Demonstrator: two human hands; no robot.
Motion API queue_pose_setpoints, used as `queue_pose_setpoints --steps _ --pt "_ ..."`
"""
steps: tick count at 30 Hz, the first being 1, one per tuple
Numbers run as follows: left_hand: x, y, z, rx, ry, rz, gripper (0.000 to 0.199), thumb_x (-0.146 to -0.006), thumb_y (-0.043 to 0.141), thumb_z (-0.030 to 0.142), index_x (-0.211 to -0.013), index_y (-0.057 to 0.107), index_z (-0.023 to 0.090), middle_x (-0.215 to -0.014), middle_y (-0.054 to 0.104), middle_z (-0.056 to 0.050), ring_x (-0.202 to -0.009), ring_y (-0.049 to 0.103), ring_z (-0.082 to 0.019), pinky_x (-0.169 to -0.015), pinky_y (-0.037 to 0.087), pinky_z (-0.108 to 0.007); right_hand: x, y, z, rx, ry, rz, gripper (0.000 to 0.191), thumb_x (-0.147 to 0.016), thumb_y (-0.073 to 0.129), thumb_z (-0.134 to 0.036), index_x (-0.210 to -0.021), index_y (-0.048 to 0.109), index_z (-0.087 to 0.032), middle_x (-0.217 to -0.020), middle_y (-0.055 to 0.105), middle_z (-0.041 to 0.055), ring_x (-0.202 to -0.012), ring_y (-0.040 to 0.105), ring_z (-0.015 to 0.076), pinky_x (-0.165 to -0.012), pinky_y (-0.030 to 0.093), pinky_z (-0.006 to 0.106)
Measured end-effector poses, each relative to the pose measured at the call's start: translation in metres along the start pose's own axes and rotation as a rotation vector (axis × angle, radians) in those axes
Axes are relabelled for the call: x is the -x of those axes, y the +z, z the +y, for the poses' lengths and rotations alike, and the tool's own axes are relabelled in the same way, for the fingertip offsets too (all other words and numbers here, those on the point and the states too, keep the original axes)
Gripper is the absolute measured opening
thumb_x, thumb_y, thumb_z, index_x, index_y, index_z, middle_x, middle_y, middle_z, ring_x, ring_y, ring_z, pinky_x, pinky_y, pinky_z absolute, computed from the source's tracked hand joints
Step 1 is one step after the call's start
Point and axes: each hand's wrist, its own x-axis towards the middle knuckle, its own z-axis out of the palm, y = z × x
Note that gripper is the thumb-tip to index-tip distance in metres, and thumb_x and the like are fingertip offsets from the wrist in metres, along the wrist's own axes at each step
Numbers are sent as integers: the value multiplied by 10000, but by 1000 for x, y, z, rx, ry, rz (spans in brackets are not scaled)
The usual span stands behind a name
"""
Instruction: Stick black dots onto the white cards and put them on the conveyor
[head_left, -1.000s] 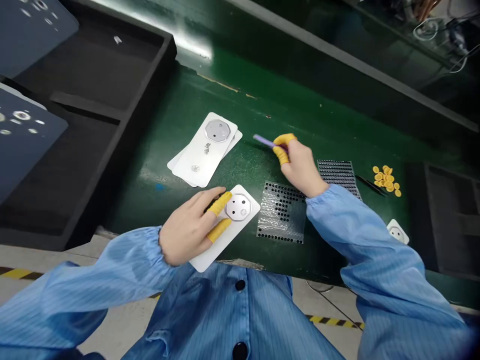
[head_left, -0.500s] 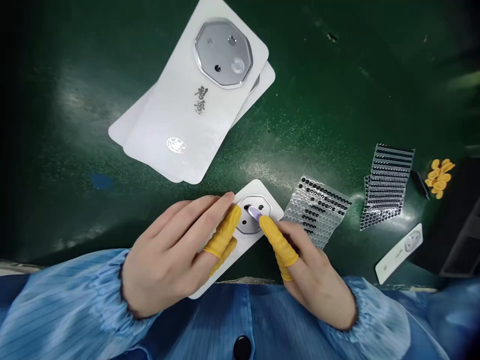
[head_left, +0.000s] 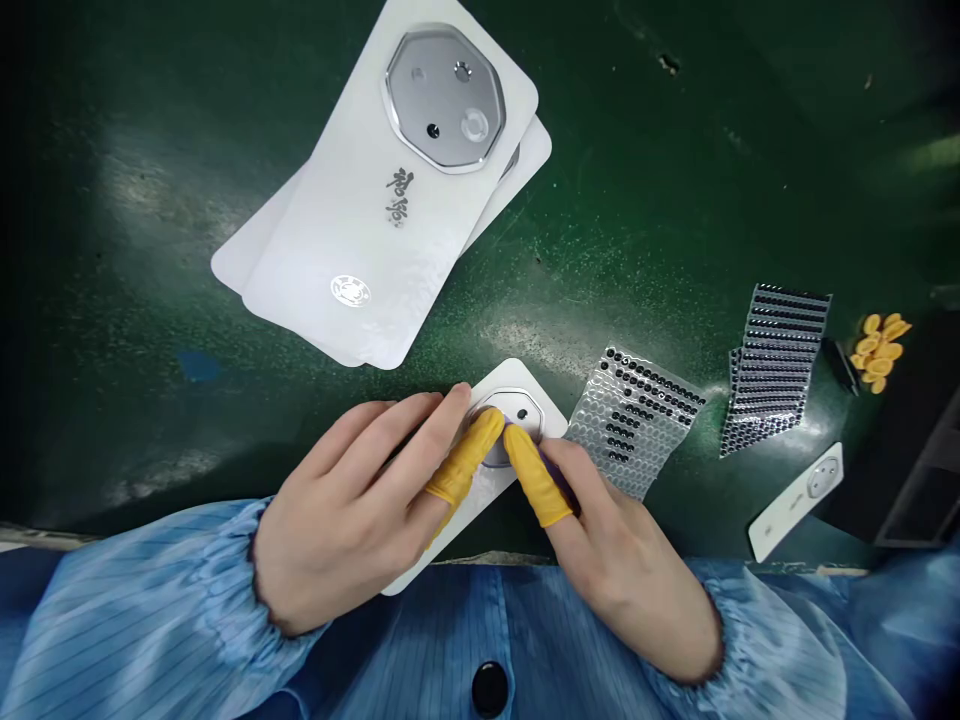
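Note:
A small white phone back cover [head_left: 510, 380] with a round-cornered camera plate [head_left: 529, 402] lies tilted in front of me. Over its left edge lies my left hand [head_left: 360, 500], gripping the cover, with a yellow finger cot pressed onto the camera plate. My right hand [head_left: 607, 540] meets it from the right. In its fingers is a slim purple tool [head_left: 556, 472], mostly hidden behind another yellow cot, so its exact kind is unclear. The two cot tips nearly touch above the plate and cover part of its holes.
Beside my right hand lies a clear sheet of black round dots [head_left: 652, 410]; more such sheets [head_left: 776, 360] lie further right. Large white phone-shaped cards [head_left: 337, 220] overlap at the upper left. Loose yellow finger cots [head_left: 877, 350] and another phone cover [head_left: 787, 510] are at the right.
My left cot-covered finger has moved right onto the camera plate. The right finger has shifted slightly left and up, and the purple tool's pale tip is now hidden.

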Motion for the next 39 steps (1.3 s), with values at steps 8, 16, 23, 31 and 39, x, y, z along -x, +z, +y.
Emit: queue_pose_setpoints --steps 8,16,23,31,39 --pt "-1 -1 0 5 1 -25 49 -821 579 163 -823 623 141 -1177 659 -200 -1016 660 -333 -736 563 -438 -4 -7 0 59 -39 -64 373 -881 325 -54 -1090 633 -35 -998 632 192 -688 621 190 -525 603 307" --pt "-1 0 -1 41 22 -23 65 -791 604 134 -767 645 90 -1175 643 -241 -1055 633 -388 -759 559 -470 -2 -1 5 98 -72 11 424 -878 288 -33 -1223 533 2 -993 609 198 -657 612 198 -453 569 306" --pt "5 3 -3 82 1 13 182 -822 570 148 -974 634 70 -1227 606 -233 -1137 589 -341 -870 539 -465 10 1 44 -428 -64 163 454 -879 378 -60 -1297 486 -198 -1096 581 104 -941 614 183 -764 583 344" --pt "4 3 4 -36 20 -81 143 -808 557 102 -688 636 113 -1304 554 -225 -1172 551 -381 -861 512 -506 21 8 51 -707 46 312 477 -893 465 -74 -1331 484 -262 -1037 642 64 -796 631 145 -745 565 343" --pt "4 4 -2 124 52 86 69 -760 647 62 -732 587 83 -1184 615 -276 -1160 575 -385 -870 552 -483 31 19 11 -194 -48 216 384 -794 380 17 -1122 571 -34 -1063 574 191 -936 614 218 -690 597 303"
